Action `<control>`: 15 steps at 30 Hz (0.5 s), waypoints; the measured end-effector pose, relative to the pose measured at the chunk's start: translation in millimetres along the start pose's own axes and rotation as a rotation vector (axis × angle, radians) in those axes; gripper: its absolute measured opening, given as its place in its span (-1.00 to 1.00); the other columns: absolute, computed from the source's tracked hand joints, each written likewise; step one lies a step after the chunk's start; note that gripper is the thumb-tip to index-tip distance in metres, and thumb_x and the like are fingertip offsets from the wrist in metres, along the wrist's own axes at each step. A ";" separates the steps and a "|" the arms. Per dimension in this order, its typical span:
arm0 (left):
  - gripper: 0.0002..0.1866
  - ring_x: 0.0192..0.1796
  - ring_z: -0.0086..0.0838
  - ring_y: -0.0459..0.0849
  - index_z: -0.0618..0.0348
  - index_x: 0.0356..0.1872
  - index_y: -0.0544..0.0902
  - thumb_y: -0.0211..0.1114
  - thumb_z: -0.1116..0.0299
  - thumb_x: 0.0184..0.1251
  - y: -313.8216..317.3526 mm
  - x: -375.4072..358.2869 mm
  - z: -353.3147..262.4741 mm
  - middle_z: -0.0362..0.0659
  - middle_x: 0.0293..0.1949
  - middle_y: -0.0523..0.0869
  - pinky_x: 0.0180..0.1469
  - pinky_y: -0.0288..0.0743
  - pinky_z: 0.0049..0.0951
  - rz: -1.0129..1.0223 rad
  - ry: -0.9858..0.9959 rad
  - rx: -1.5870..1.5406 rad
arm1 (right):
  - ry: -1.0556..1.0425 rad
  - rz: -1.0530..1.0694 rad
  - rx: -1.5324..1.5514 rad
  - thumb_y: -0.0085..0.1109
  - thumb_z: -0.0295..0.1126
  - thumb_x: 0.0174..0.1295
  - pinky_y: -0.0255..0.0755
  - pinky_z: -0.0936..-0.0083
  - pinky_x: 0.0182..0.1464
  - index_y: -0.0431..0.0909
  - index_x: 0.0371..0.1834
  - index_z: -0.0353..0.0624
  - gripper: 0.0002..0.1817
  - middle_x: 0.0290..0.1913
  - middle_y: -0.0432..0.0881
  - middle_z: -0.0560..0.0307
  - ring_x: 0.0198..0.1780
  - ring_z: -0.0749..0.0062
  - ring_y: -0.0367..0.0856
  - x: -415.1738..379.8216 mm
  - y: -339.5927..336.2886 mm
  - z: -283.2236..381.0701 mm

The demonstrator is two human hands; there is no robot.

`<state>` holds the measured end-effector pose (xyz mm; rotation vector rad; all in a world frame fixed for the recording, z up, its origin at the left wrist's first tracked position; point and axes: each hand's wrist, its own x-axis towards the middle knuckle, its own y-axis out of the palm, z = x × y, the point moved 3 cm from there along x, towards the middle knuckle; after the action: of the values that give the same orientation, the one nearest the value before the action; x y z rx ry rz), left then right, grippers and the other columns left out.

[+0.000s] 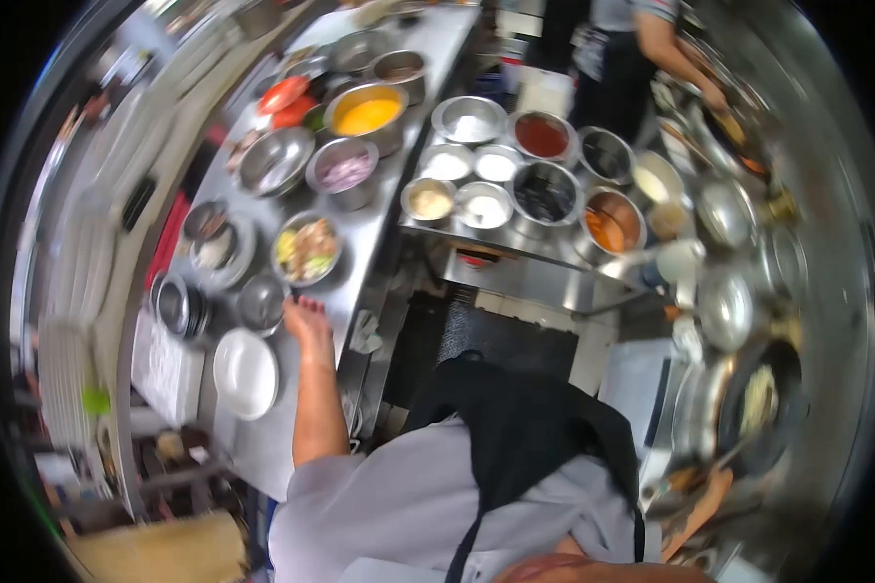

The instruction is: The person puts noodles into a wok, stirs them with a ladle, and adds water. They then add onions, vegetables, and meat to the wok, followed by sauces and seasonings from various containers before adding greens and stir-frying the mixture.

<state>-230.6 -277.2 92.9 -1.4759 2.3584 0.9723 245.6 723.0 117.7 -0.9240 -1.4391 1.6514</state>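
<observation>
My left hand [307, 321] is stretched over the steel counter, fingers apart and slightly curled, with nothing visible in it. Its fingertips are just below a metal bowl of mixed cut food [307, 250]; contact with the rim is unclear. A small metal bowl [262, 300] lies to its left, and a white oval dish [246, 373] lower left. At the lower right, my right hand [716, 488] is closed round the handle of a thin utensil [744, 447], which reaches into a dark pan [786, 428] holding pale food [759, 398]. Blur hides finer detail.
Bowls of yellow liquid [367, 117] and chopped onion [346, 172] stand farther up the counter. The middle table [554, 258] carries several containers, including red sauce [542, 136]. A co-worker's arm [671, 60] reaches over the stove side. Stacked plates [66, 379] line the left.
</observation>
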 end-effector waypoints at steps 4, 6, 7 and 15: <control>-0.78 -0.43 -0.52 0.38 0.03 -0.13 0.35 0.09 0.18 0.38 72.7 -95.7 37.3 -0.25 -0.28 0.43 -0.40 0.33 -0.46 0.250 0.006 0.128 | 0.138 0.083 0.167 0.25 -0.10 0.06 0.46 0.16 -0.02 0.61 -0.18 -0.36 -0.52 -0.21 0.66 -0.31 -0.11 -0.15 0.63 -52.4 1.1 22.9; -0.75 -0.43 -0.54 0.41 0.07 -0.01 0.35 0.09 0.22 0.41 107.0 -150.6 67.9 -0.24 -0.31 0.46 -0.41 0.34 -0.49 0.459 -0.050 0.162 | 0.214 0.145 0.325 0.27 -0.06 0.07 0.47 0.17 0.01 0.60 -0.16 -0.34 -0.50 -0.16 0.66 -0.29 -0.05 -0.14 0.63 -77.4 -27.8 75.4; -0.72 -0.42 -0.54 0.42 0.07 0.05 0.34 0.09 0.25 0.41 122.5 -178.8 86.6 -0.23 -0.31 0.48 -0.41 0.35 -0.49 0.547 -0.089 0.235 | 0.225 0.124 0.240 0.27 -0.12 0.06 0.48 0.16 -0.02 0.59 -0.17 -0.33 -0.55 -0.17 0.67 -0.25 -0.06 -0.11 0.64 -66.7 -14.7 64.9; -0.69 -0.45 -0.58 0.54 0.17 0.09 0.45 0.14 0.44 0.34 115.2 -386.2 236.9 -0.20 -0.33 0.60 -0.44 0.43 -0.58 1.446 -0.294 0.896 | 0.336 -0.172 0.651 0.05 -0.47 0.12 0.41 0.32 -0.50 0.49 -0.19 -0.33 -0.79 -0.57 0.54 -0.05 -0.61 0.25 0.55 -64.8 -69.8 73.0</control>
<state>-183.3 184.8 146.8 0.7559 2.7291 0.0728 216.3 638.7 197.9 -0.6368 -0.6627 1.5892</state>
